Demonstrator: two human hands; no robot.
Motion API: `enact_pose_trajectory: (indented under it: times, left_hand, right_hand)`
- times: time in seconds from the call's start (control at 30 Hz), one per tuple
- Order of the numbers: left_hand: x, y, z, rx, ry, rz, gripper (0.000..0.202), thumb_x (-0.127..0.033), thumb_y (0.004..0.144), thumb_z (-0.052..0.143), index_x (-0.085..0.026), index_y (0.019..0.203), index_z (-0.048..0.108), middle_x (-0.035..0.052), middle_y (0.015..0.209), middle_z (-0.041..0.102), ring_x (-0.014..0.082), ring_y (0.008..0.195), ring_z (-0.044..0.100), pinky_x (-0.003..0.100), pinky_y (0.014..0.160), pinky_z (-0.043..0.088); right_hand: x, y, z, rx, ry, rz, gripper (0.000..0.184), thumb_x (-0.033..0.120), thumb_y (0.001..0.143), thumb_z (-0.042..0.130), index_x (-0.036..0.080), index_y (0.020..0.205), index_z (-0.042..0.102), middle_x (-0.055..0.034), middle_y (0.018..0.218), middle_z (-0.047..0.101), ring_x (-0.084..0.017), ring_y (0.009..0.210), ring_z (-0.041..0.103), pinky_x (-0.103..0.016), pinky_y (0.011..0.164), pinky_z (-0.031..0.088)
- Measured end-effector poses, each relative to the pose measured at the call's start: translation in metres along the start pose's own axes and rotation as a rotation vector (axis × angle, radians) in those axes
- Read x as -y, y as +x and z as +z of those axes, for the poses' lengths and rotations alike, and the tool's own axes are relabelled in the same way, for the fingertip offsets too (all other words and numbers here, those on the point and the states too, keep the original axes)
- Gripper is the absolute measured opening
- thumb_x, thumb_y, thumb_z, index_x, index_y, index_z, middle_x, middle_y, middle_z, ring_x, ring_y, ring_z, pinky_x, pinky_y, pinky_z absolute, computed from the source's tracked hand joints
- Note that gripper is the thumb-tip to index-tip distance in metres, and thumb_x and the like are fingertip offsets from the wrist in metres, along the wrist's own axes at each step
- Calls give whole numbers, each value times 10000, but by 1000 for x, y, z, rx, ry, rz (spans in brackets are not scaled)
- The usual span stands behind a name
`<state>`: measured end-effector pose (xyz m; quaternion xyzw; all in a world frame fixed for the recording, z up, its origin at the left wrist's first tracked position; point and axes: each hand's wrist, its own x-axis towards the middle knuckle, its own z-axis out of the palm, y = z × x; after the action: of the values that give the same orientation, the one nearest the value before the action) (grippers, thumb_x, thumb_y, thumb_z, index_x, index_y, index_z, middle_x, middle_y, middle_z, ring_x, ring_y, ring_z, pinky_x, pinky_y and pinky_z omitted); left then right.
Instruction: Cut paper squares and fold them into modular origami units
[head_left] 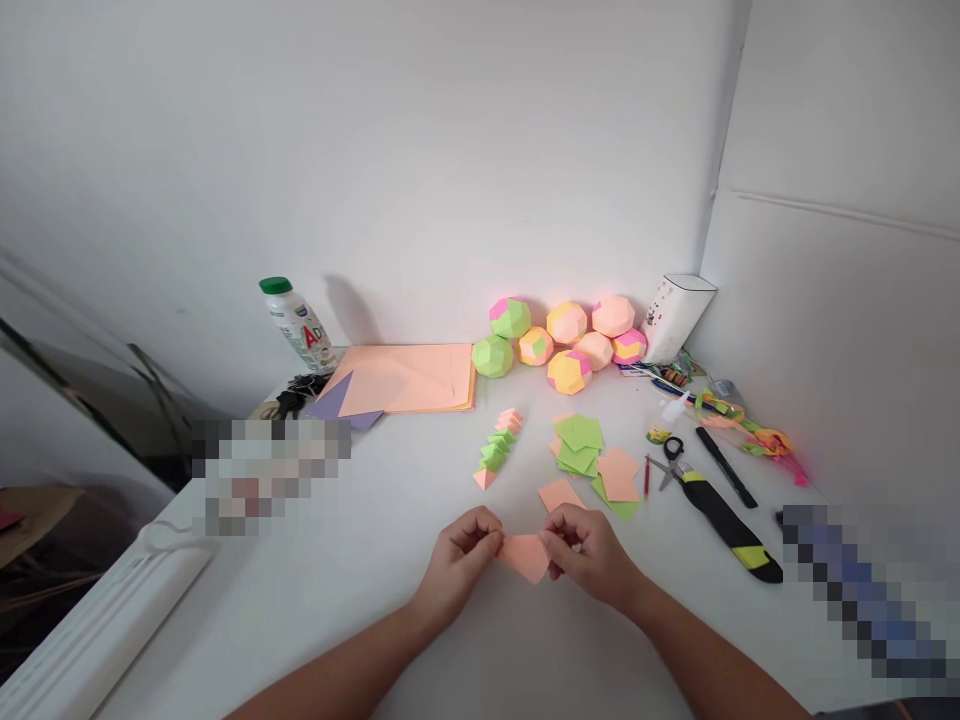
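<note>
The nearest paper [526,557] is plain salmon pink. The folded row [496,448] runs peach, green, then peach again; the loose squares [580,440] mix lime green and peach. The balls [568,324] are faceted in pink, peach, yellow and green (one looks green all over). The sheets [409,375] show peach, yellow and purple. The bottle [295,322] is white with a green cap [276,285] and red letters [311,337]; the knife [724,517] is black and yellow-green.

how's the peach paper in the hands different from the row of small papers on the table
The left hand and right hand pinch the peach paper, while the row of papers lies on the table. The peach paper shows one colour; the row of papers mixes green and peach. Both include peach-coloured paper.
</note>
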<state>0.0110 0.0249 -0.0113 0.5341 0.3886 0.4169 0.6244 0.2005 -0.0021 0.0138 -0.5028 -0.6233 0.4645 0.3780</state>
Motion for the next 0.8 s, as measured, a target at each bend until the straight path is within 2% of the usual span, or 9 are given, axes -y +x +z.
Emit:
enact_pose_trajectory:
  times: [0.07,0.17,0.27,0.37,0.53,0.6,0.73,0.8]
  left_hand:
    - [1,1,0,-4,-81,-45,199,-372,787,581,-178,768,540,-21,670,514,116,620,493,246,614,429]
    - [3,1,3,39,-116,-96,297,-442,754,620,-189,898,560,-22,662,547,131,623,539,278,624,468]
    - [5,2,4,31,-101,-118,340,-463,719,656,-181,894,585,-41,592,538,115,562,525,259,571,457]
    - [7,4,4,21,-117,-129,359,-460,711,668,-173,914,595,-29,609,578,121,585,547,263,580,467]
    - [7,3,3,39,-94,-128,363,-450,704,681,-171,928,621,-5,648,623,141,618,586,291,608,497]
    - [6,0,4,72,-93,-123,375,-456,712,672,-183,964,620,19,700,661,169,672,618,312,636,507]
    - [1,-3,6,127,-113,-105,371,-451,736,651,-191,998,620,80,925,703,229,885,639,365,768,505]
    - [-1,-3,6,161,-164,-96,339,-438,769,623,-193,1004,616,82,944,707,230,910,640,382,810,493]
  right_hand:
    - [-1,1,0,-12,-9,-14,194,321,836,510,178,704,512,32,531,534,-109,481,547,-223,479,445]
    - [-3,1,2,-28,-39,-46,214,344,846,510,177,718,547,20,548,550,-114,499,549,-231,487,454]
    - [-3,0,3,-39,-5,-29,213,362,844,527,173,769,590,6,599,577,-125,537,582,-249,523,487]
    - [-2,2,2,-81,89,31,217,375,831,551,169,862,613,-6,648,604,-139,583,607,-264,553,508]
    - [0,5,-1,-164,210,119,232,385,769,624,163,830,645,3,661,586,-128,574,586,-280,584,529]
    - [-1,6,0,-156,250,132,231,383,756,637,162,820,656,5,649,590,-129,571,587,-286,590,531]
    - [-5,5,3,-128,305,142,229,372,747,653,155,817,677,-3,639,608,-133,571,585,-285,576,524]
    - [-6,5,6,-98,332,149,230,370,742,660,153,812,685,-5,630,612,-133,562,582,-285,563,518]
